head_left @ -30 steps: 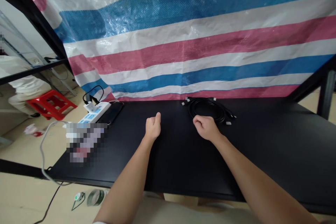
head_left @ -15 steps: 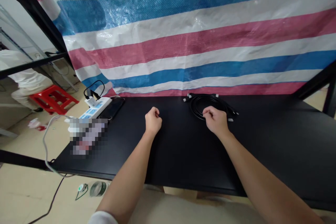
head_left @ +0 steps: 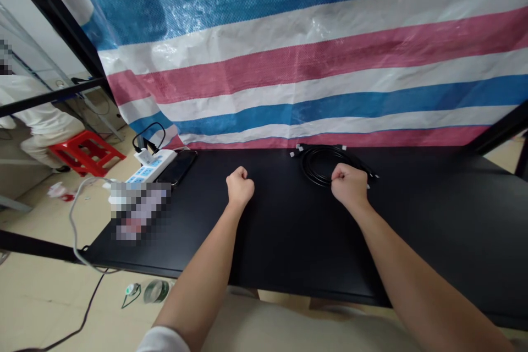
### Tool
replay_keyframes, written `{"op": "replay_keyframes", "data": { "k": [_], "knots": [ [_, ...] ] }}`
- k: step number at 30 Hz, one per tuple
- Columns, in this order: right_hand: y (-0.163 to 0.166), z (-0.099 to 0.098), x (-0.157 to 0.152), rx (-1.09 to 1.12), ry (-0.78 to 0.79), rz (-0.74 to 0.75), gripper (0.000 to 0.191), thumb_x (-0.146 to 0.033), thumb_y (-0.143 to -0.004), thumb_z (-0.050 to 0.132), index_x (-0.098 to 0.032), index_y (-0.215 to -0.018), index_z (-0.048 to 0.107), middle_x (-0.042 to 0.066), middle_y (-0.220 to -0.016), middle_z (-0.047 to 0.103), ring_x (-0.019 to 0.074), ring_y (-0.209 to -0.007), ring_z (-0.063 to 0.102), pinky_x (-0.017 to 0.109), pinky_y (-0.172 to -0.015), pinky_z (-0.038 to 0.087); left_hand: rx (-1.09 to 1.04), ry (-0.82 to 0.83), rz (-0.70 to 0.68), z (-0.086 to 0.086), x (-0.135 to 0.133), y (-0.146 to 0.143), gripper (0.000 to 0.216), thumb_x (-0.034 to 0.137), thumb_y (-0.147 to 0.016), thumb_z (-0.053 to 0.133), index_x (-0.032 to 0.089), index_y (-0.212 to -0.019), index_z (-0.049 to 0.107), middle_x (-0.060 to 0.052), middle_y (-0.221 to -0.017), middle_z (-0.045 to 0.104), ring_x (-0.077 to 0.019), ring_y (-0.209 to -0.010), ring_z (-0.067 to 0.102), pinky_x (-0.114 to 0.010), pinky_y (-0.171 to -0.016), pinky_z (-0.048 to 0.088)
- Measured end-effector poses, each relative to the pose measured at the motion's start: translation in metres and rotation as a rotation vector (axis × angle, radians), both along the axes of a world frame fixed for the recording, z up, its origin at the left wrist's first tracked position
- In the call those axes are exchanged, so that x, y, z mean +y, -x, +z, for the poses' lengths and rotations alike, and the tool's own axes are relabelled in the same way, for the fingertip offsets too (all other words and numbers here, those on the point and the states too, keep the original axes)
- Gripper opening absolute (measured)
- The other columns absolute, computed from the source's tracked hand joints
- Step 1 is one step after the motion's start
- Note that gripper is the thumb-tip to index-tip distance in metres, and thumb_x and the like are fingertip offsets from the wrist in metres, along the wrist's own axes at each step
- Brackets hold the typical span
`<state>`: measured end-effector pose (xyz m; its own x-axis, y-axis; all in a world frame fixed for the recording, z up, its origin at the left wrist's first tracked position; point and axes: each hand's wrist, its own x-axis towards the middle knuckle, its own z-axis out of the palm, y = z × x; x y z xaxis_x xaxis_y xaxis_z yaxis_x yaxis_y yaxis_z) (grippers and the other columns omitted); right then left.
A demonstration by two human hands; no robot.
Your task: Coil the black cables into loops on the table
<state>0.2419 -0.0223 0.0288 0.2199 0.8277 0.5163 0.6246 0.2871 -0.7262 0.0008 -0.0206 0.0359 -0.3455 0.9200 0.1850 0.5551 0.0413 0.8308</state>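
On the black tabletop (head_left: pixel 284 231), my left hand (head_left: pixel 240 187) is curled into a fist with nothing visible in it. My right hand (head_left: pixel 350 187) is also closed in a fist, and I see nothing sticking out of it. Just behind the right fist lies a coil of black cables (head_left: pixel 313 170) with several pale-tipped connectors at its ends. The fist covers the coil's near right part; whether the two touch, I cannot tell.
At the table's left stand a white power strip (head_left: pixel 165 159) with plugs, a dark phone (head_left: pixel 183 168) and a blurred-out item (head_left: pixel 142 214). A striped tarp (head_left: pixel 289 77) hangs behind. Past the left frame, a person in white sits on a red stool (head_left: pixel 86 151).
My right hand has moved slightly right and its fingers look more tightly curled. The left hand is nearly unchanged. The camera view has shifted a little.
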Motion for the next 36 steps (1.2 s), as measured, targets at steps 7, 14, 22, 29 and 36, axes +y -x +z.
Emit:
{"op": "replay_keyframes", "data": {
  "k": [7, 14, 22, 29, 36],
  "knots": [
    [-0.007, 0.001, -0.001, -0.040, 0.057, 0.033, 0.010, -0.014, -0.040, 0.038, -0.024, -0.037, 0.039, -0.003, -0.032, 0.035, 0.0119, -0.035, 0.032, 0.027, -0.040, 0.024, 0.133, -0.037, -0.150, -0.006, 0.003, -0.001, 0.026, -0.003, -0.054, 0.044, 0.023, -0.057, 0.041, 0.004, -0.054, 0.045, -0.0143, -0.056, 0.046, -0.027, -0.058, 0.035],
    [-0.009, -0.002, 0.001, -0.065, 0.042, 0.008, 0.012, -0.013, -0.042, 0.040, -0.024, -0.039, 0.037, -0.003, -0.034, 0.036, 0.0132, -0.038, 0.035, 0.027, -0.042, 0.027, 0.167, -0.028, -0.171, -0.008, 0.006, -0.002, 0.019, 0.003, -0.061, 0.051, 0.022, -0.064, 0.048, 0.000, -0.069, 0.054, -0.0160, -0.068, 0.055, -0.031, -0.072, 0.046],
    [-0.016, -0.020, 0.014, -0.168, -0.097, -0.273, 0.012, -0.015, -0.055, 0.051, -0.023, -0.064, 0.053, 0.005, -0.067, 0.057, 0.0245, -0.072, 0.053, 0.041, -0.070, 0.043, 0.146, -0.003, -0.169, -0.007, 0.008, -0.003, 0.019, 0.003, -0.063, 0.053, 0.021, -0.065, 0.049, 0.000, -0.069, 0.054, -0.0159, -0.071, 0.057, -0.032, -0.075, 0.048],
    [-0.046, -0.049, 0.032, -0.122, 0.077, -0.545, 0.018, -0.031, -0.058, 0.066, -0.021, -0.069, 0.054, 0.013, -0.076, 0.055, 0.0352, -0.085, 0.051, 0.052, -0.071, 0.041, 0.112, 0.005, -0.174, -0.009, 0.010, -0.002, 0.018, 0.004, -0.063, 0.053, 0.022, -0.065, 0.049, 0.001, -0.069, 0.054, -0.0158, -0.070, 0.057, -0.032, -0.075, 0.047],
    [-0.067, -0.039, 0.033, 0.047, 0.037, -0.513, 0.016, -0.035, -0.063, 0.064, -0.026, -0.059, 0.051, 0.000, -0.051, 0.046, 0.0203, -0.053, 0.047, 0.036, -0.056, 0.040, 0.117, -0.009, -0.197, -0.011, 0.012, -0.001, 0.015, 0.006, -0.064, 0.054, 0.021, -0.065, 0.051, 0.000, -0.070, 0.055, -0.0158, -0.070, 0.056, -0.031, -0.073, 0.047]
  ]
}}
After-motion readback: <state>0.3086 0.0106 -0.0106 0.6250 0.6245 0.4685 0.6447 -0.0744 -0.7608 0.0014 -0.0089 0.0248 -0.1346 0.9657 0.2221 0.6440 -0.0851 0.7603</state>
